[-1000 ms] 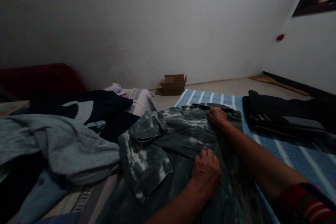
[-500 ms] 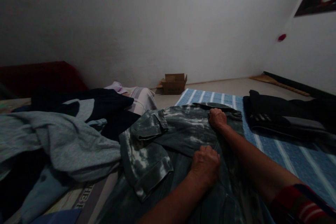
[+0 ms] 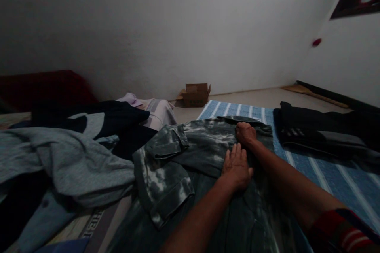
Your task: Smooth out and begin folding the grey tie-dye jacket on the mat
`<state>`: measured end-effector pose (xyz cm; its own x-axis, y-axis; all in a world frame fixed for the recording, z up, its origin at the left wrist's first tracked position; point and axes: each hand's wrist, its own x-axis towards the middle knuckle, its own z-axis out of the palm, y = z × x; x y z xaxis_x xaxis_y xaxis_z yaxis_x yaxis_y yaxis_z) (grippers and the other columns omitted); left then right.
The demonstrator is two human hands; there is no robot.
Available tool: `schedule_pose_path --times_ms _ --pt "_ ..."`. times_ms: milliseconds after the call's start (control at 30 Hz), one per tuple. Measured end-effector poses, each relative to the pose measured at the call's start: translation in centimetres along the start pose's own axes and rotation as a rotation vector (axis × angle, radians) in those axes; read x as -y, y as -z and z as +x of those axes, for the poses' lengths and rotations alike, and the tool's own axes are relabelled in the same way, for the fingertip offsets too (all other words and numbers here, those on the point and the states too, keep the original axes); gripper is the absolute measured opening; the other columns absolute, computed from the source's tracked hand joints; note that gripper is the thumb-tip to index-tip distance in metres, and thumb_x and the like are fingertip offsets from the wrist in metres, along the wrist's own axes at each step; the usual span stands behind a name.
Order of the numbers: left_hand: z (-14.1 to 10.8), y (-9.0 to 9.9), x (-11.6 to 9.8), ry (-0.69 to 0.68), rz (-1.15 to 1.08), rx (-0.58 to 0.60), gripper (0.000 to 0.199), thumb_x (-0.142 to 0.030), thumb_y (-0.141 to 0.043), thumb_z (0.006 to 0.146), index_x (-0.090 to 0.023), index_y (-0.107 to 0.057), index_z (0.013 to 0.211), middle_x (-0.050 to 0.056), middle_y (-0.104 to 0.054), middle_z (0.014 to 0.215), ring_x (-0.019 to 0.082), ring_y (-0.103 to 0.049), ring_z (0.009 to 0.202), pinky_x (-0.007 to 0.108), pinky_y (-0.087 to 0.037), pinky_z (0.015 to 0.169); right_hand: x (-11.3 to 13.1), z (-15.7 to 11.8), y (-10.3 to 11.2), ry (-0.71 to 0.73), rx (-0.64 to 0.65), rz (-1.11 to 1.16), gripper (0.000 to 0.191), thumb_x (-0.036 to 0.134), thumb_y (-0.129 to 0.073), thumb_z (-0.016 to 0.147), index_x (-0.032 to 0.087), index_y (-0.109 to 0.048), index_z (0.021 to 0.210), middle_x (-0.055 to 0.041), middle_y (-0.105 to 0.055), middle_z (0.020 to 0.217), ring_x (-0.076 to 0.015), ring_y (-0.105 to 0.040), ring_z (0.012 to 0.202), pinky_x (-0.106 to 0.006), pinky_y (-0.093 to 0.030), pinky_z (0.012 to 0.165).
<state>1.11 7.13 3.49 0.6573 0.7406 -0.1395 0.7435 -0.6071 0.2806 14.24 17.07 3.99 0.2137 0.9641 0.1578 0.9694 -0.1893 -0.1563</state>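
A grey-green denim jacket (image 3: 204, 138) with pale tie-dye blotches lies spread before me, its sleeve (image 3: 170, 178) folded over on the left. My left hand (image 3: 237, 166) rests flat on the cloth near the middle, fingers stretched out. Just beyond it, my right hand (image 3: 246, 132) is closed on the jacket close to its far right edge. The fingertips of that hand are hidden, and the right forearm covers part of the cloth.
On the left lie a grey garment (image 3: 83, 162) and dark navy clothes (image 3: 127, 114). Folded black clothes (image 3: 314, 126) sit on a blue striped cloth (image 3: 320, 174) at the right. A cardboard box (image 3: 195, 97) stands near the wall.
My left hand has moved slightly forward and gone from curled on the jacket to lying flat with fingers extended. The right hand keeps its place.
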Motion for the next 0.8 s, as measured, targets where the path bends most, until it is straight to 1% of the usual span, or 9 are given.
schedule_pose_path --times_ms 67,167,267,367,467,533,600,667,800 --pt "-0.2 0.3 0.0 0.003 -0.029 0.036 0.073 -0.049 -0.030 0.092 -0.006 -0.016 0.149 0.016 0.002 0.159 0.027 0.008 0.145 0.053 -0.007 0.117 -0.1 0.0 0.1 0.000 0.001 0.015 0.029 0.023 -0.038 0.094 0.018 -0.065 0.100 -0.0094 -0.066 0.105 -0.0202 -0.061 0.097 -0.026 -0.040 0.072" --pt "-0.4 0.6 -0.1 0.009 -0.051 0.052 0.075 -0.049 -0.031 0.091 -0.005 -0.017 0.149 0.016 0.003 0.159 0.026 0.010 0.145 0.052 -0.005 0.117 -0.1 -0.1 0.5 0.000 -0.007 0.024 0.029 0.022 -0.039 0.093 0.017 -0.066 0.100 -0.0103 -0.067 0.103 -0.0211 -0.061 0.094 -0.027 -0.040 0.072" --pt "-0.3 0.5 0.0 0.010 -0.066 0.038 0.077 -0.049 -0.036 0.089 -0.004 -0.018 0.149 0.017 0.002 0.159 0.027 0.010 0.145 0.051 -0.004 0.117 0.3 -0.6 1.3 0.014 -0.050 0.015 0.031 0.018 -0.037 0.092 0.015 -0.065 0.103 -0.0126 -0.065 0.106 -0.0237 -0.058 0.100 -0.030 -0.038 0.080" --pt "-0.1 0.3 0.1 0.021 -0.099 0.007 0.079 -0.051 -0.040 0.087 -0.007 -0.018 0.150 0.017 0.004 0.158 0.030 0.013 0.144 0.051 -0.005 0.116 1.0 -1.4 2.3 0.071 -0.098 0.045 0.034 0.016 -0.034 0.092 0.015 -0.064 0.108 -0.0136 -0.063 0.112 -0.0250 -0.052 0.110 -0.032 -0.034 0.089" --pt "-0.1 0.4 0.0 0.052 -0.112 0.001 0.082 -0.054 -0.045 0.085 -0.011 -0.020 0.150 0.016 0.007 0.158 0.033 0.013 0.144 0.052 -0.005 0.116 1.4 -2.0 2.8 0.126 -0.030 0.141 0.033 0.021 -0.035 0.092 0.018 -0.066 0.105 -0.0105 -0.066 0.104 -0.0222 -0.057 0.101 -0.028 -0.037 0.080" --pt "-0.2 0.6 -0.1 0.062 -0.107 0.000 0.083 -0.054 -0.047 0.084 -0.012 -0.018 0.151 0.016 0.006 0.159 0.034 0.012 0.143 0.053 -0.004 0.116 1.5 -2.0 2.5 0.152 0.058 0.183 0.027 0.024 -0.044 0.088 0.020 -0.070 0.095 -0.0053 -0.070 0.092 -0.0185 -0.061 0.087 -0.024 -0.038 0.070" --pt "-0.3 0.7 -0.2 0.067 -0.116 -0.005 0.084 -0.052 -0.047 0.084 -0.014 -0.015 0.151 0.015 0.007 0.159 0.035 0.012 0.143 0.053 -0.003 0.116 1.3 -1.6 1.9 0.169 0.120 0.200 0.022 0.025 -0.051 0.083 0.020 -0.072 0.085 -0.0023 -0.070 0.083 -0.0160 -0.062 0.078 -0.022 -0.037 0.063" --pt "-0.4 0.6 -0.2 0.074 -0.126 -0.016 0.083 -0.052 -0.046 0.085 -0.015 -0.013 0.152 0.015 0.008 0.158 0.034 0.013 0.143 0.053 -0.003 0.116 1.0 -1.1 1.2 0.157 0.148 0.205 0.022 0.024 -0.052 0.081 0.018 -0.073 0.082 -0.0031 -0.071 0.081 -0.0158 -0.062 0.076 -0.021 -0.037 0.062" --pt "-0.4 0.3 -0.3 0.094 -0.106 -0.007 0.080 -0.053 -0.044 0.086 -0.016 -0.015 0.151 0.016 0.009 0.158 0.032 0.015 0.143 0.054 -0.002 0.115 0.8 0.2 0.1 0.114 0.142 0.193 0.025 0.018 -0.048 0.080 0.016 -0.073 0.085 -0.0080 -0.071 0.086 -0.0182 -0.063 0.080 -0.023 -0.038 0.065"
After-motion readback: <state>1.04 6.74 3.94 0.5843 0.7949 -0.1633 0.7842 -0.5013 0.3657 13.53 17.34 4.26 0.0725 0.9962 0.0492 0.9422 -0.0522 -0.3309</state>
